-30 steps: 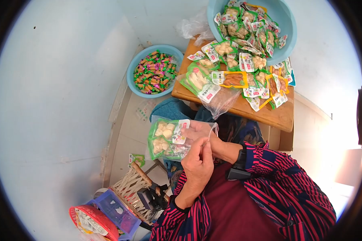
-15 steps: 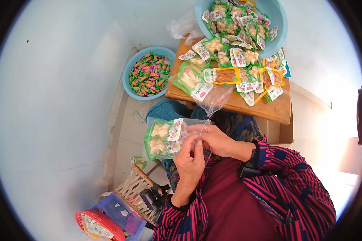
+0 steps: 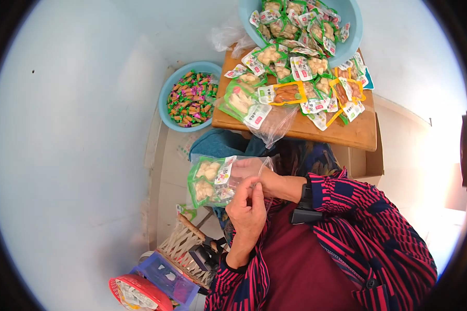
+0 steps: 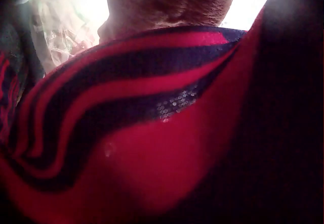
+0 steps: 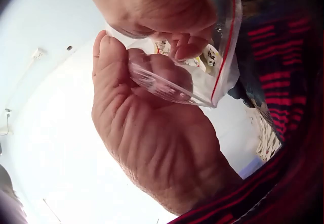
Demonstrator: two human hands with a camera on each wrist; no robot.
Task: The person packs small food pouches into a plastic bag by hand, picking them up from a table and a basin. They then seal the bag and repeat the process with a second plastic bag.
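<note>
Clear zip bag [image 3: 267,161] with a red seal line, lying across both hands in the head view, contains green-edged packs [image 3: 205,181] of pale pieces. The left hand [image 3: 246,212] pinches the bag's near edge between thumb and fingers; its palm side shows in the right wrist view. My right hand [image 3: 262,173] reaches through the bag's mouth with fingers extended towards the packs. In the right wrist view the right hand [image 5: 157,6] is above the left hand [image 5: 157,138]. A striped sleeve [image 4: 101,92] covers most of the left wrist view, hiding the left fingers.
On the wooden table [image 3: 342,136] lie several snack packs [image 3: 288,94] beside a large blue basin [image 3: 355,36] of packs. Another blue basin [image 3: 166,116] holds small wrapped pieces. At lower left are a woven stool [image 3: 184,246], a purple basket [image 3: 166,280] and a red basket [image 3: 135,293].
My right hand drew back towards the bag's mouth half a second ago and now reaches further left inside. The left hand keeps its pinch. The head view has shifted slightly.
</note>
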